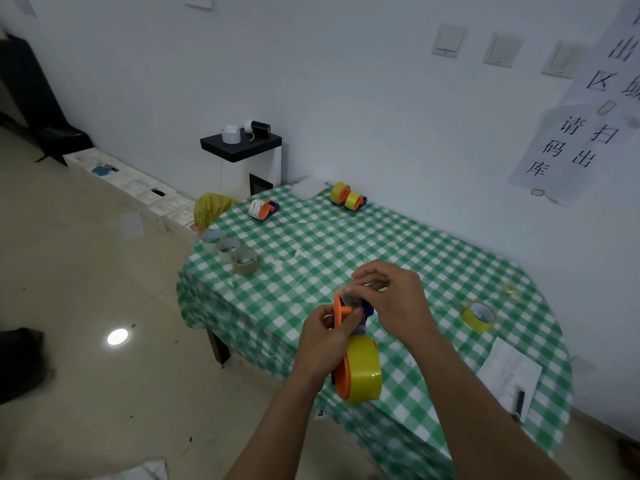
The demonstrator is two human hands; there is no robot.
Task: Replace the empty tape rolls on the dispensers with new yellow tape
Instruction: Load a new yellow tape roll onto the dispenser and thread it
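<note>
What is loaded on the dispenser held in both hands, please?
A yellow tape roll sits at the lower end of the orange dispenser. The left hand grips the frame; the right hand pinches at its top, covering that end, so the tape's path there is hidden.

Hands: two, the left hand [323,336] and the right hand [396,299], both gripping the held dispenser [338,308].
Dispensers: three plain to see. These are the held one, the white-roll dispenser [262,208] far beyond the left hand, and the far dispenser [347,196] beyond the right hand. Whether that last is one or two, I cannot tell.
Yellow rolls: four. One is the mounted roll [363,372] below the hands, two sit at the far dispenser, and one is the loose yellow roll [479,315] right of the right hand.
Pale rolls [228,247]: three in a row, left of and beyond the left hand.
Paper sheet [509,367]: one, right of the right hand and nearer.
Dark pen [520,400]: one, on it.
Wall switches [502,49]: three.
</note>
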